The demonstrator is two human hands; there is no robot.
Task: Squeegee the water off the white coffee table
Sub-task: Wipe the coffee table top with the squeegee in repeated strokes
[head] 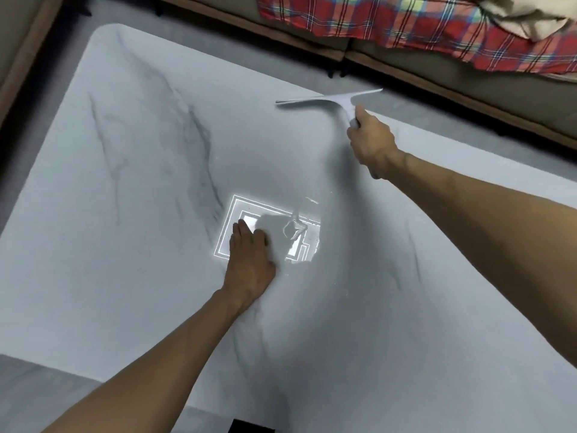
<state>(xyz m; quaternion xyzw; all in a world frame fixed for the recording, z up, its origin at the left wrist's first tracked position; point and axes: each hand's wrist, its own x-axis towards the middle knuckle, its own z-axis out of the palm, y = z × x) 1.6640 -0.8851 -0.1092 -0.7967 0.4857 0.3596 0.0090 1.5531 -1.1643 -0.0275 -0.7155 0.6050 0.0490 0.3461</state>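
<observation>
The white marble-veined coffee table [131,182] fills most of the view. My right hand [373,142] grips the handle of a white squeegee [331,100], whose blade lies across the table's far edge. My left hand [251,254] rests flat on the tabletop near the middle, fingers together, holding nothing. Just right of that hand a patch of water [296,232] shows up in the bright reflection of a ceiling light.
A sofa base [437,73] runs along the far side, with a red plaid blanket [374,23] and a beige cushion [524,14] on it. Grey floor [37,389] borders the table at the near left. A brown furniture edge [22,57] stands at far left.
</observation>
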